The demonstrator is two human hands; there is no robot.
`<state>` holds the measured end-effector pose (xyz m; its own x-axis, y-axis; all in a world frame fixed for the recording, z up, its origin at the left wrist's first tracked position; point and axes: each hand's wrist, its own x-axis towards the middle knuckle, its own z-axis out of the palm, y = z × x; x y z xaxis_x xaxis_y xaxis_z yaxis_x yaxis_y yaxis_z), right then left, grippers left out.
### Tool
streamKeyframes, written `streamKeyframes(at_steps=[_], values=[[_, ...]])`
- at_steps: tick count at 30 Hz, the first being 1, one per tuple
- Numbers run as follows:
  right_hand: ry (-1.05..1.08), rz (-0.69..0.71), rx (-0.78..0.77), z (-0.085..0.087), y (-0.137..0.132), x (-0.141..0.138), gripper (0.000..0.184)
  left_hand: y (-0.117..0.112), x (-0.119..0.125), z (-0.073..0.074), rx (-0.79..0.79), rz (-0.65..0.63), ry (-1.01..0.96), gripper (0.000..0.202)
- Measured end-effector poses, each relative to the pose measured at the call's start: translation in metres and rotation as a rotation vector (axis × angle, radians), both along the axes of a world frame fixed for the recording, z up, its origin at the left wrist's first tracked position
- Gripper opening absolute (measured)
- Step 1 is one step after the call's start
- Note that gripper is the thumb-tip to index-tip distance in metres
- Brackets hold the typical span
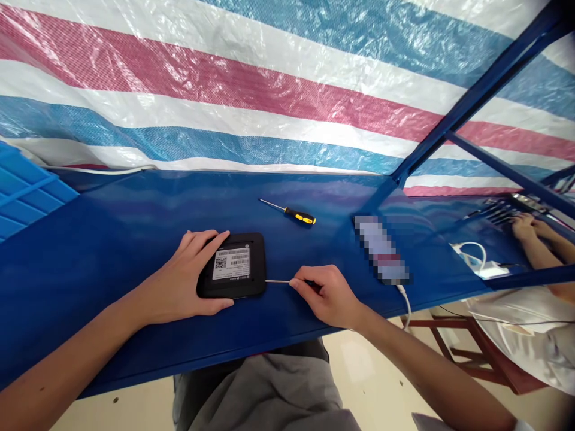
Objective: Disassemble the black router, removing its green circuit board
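A black, round-cornered electronic box (257, 257) lies on the blue table with its white barcode label facing up. My left hand (193, 269) grips it from the left, fingers along the far edge and thumb at the near edge. From the right, my right hand (330, 293) pinches a screwdriver (277, 281), its thin metal shaft meeting the box's right side. Most of its dark handle is hidden in my fist, and where exactly the tip sits I cannot tell. Beyond the hands rests a second screwdriver (300, 216) with a black and yellow handle.
On the right, a blurred-out phone (381, 248) lies with a white cable (405, 305) hanging over the table edge. A blue plastic crate (33, 188) stands at the left. Past the blue metal frame (471, 108), another person's hands (525, 227) are near several tools.
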<state>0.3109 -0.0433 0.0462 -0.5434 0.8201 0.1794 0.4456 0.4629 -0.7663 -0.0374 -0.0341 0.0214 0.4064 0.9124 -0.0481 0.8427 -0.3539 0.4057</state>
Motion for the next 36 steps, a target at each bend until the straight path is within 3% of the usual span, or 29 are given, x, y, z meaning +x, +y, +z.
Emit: streamKeyframes(at_steps=[10, 14, 20, 36], values=[[-0.012, -0.001, 0.04, -0.002, -0.001, 0.0, 0.034, -0.003, 0.004, 0.003, 0.047, -0.047, 0.013, 0.122], [-0.015, 0.002, 0.063, -0.004, 0.0, -0.001, 0.035, -0.003, 0.015, 0.016, 0.011, -0.011, 0.056, 0.118], [-0.027, 0.005, 0.064, -0.005, 0.0, -0.001, 0.033, 0.003, 0.038, 0.035, 0.042, -0.01, 0.12, 0.127], [0.058, 0.058, 0.09, -0.003, 0.001, -0.001, 0.031, 0.001, 0.034, 0.008, 0.093, -0.05, 0.018, 0.124]])
